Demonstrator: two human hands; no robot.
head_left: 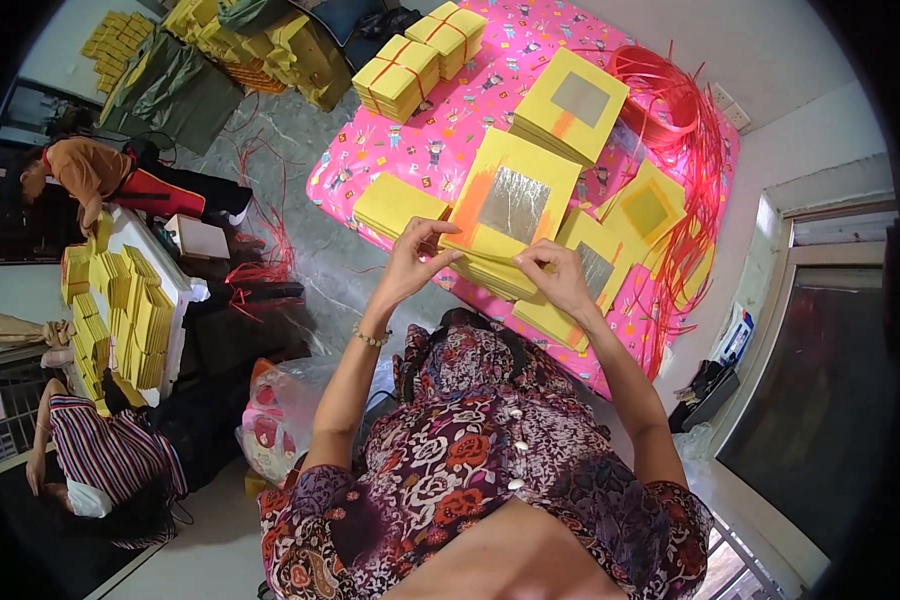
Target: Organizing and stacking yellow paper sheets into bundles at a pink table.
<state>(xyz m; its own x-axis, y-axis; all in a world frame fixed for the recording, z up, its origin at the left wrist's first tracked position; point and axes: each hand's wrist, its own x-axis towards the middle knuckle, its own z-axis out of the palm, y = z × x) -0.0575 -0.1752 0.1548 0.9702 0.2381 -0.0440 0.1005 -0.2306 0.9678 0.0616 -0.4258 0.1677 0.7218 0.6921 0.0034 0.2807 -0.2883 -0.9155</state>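
A: Entry, head view. Both hands at a stack of yellow paper sheets (505,215) with a silver foil square and orange stripe on top. The stack rests on the pink patterned cloth (440,150), just beyond the fingertips.

B: Hand states?

A: Left hand (410,265) is narrowed to a pinch on the stack's near-left corner, thumb over the top edge, wrist bent up, forearm rising from the lower edge, bead bracelet (370,338) at the wrist. Right hand (560,275) is closed in a pinch on the near-right edge, fingers curled under, palm down. Both hold the same stack.

B: Risks?

A: Judgement only: the grip sits on the near edge alone, so the far sheets are unsupported and could fan or slide apart. Uneven pull between the two pinches could skew the stack or crease the thin top sheet.

B: Surroundings?

A: Loose red strings (690,180) lie to the right of the right hand and could snag. More yellow stacks touch or lie just beside the held one; two tied bundles (420,55) sit well beyond both hands.
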